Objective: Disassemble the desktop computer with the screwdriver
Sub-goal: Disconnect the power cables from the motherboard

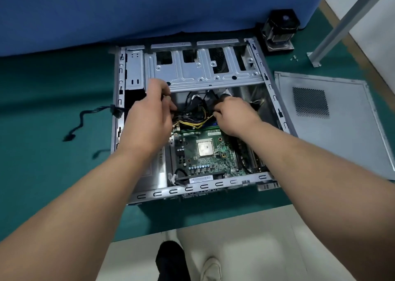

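Lying open mid-worktop (53, 84), green against a blue partition (149, 7), the desktop computer (192, 114) hosts both hands: left hand (147, 120) and right hand (234, 115) each pinch cables (192, 122), fingertips hidden. Side panel (342, 120) and cooler (279, 32) sit toward the right edge.

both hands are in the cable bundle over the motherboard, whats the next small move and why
Probably work the yellow and black cable bundle free of the motherboard by easing its connector out. Both the left hand and the right hand are already curled into those wires inside the open case, while the side panel and the cooler lie on the table. No screwdriver is in view.
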### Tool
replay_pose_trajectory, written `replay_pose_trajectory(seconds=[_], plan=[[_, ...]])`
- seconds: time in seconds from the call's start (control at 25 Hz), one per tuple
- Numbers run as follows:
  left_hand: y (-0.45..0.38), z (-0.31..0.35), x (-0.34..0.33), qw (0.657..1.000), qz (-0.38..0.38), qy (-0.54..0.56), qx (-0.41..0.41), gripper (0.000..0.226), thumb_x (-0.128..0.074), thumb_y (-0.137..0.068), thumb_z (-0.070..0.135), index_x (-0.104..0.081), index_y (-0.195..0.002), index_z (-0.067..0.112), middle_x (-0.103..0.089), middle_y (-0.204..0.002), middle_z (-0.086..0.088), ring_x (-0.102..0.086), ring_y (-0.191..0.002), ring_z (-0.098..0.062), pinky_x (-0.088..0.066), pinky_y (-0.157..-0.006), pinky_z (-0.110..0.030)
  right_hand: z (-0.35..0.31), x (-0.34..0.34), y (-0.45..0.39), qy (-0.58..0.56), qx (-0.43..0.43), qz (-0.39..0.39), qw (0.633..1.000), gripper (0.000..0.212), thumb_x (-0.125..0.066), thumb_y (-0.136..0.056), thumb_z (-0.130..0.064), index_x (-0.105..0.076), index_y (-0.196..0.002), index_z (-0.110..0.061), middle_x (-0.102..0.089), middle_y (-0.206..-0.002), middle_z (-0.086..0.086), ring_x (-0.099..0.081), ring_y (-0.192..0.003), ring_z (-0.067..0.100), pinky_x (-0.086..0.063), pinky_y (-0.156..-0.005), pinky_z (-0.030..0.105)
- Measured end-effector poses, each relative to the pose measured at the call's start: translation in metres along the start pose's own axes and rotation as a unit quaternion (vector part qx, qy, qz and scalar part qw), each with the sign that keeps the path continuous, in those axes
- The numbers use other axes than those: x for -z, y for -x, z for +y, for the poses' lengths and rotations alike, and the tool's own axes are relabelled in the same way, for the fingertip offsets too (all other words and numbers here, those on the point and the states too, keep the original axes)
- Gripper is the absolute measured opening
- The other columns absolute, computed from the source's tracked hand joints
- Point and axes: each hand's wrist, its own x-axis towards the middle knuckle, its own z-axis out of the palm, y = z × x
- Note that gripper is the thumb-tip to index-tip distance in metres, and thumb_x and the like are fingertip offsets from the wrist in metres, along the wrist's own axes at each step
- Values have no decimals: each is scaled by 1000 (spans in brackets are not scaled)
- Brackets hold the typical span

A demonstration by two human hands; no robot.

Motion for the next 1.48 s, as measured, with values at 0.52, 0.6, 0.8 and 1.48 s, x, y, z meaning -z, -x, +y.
replay_pose_trajectory(seconds=[0.52,0.6,0.8,1.48], plan=[[-11,-10,-11,981,-70,-181,-1,9,-47,-102,43,-51,-109,46,-71,-87,14,-65,-82,-21,-48,-70,-37,15,-38,-42,-234,-9,56,971,30,-72,-91,-17,-71,-120,-25,-48,-131,8,-52,-117,29,-42,-98,25],[-12,-9,-12,981,-80,-176,4,21,-55,-93,65,-51,-106,49,-68,-81,20,-63,-79,-8,-42,-66,-33,16,-42,-45,-235,-4,67,970,27,-73,-91,-21,-73,-117,-27,-54,-128,6,-54,-112,27,-40,-90,21],[-16,-11,-15,966,-87,-242,17,31,-60,-85,74,-55,-99,47,-63,-81,21,-59,-81,-13,-35,-62,-31,13,-43,-42,-291,-22,66,954,26,-71,-92,-23,-75,-112,-39,-72,-111,-3,-64,-92,21,-43,-77,21],[-16,-17,-18,967,-42,-252,-12,23,-53,-95,62,-59,-92,40,-62,-73,15,-58,-76,-19,-32,-57,-30,5,-44,-43,-265,-33,61,962,17,-62,-97,-25,-67,-107,-38,-67,-112,10,-60,-89,29,-41,-75,24]])
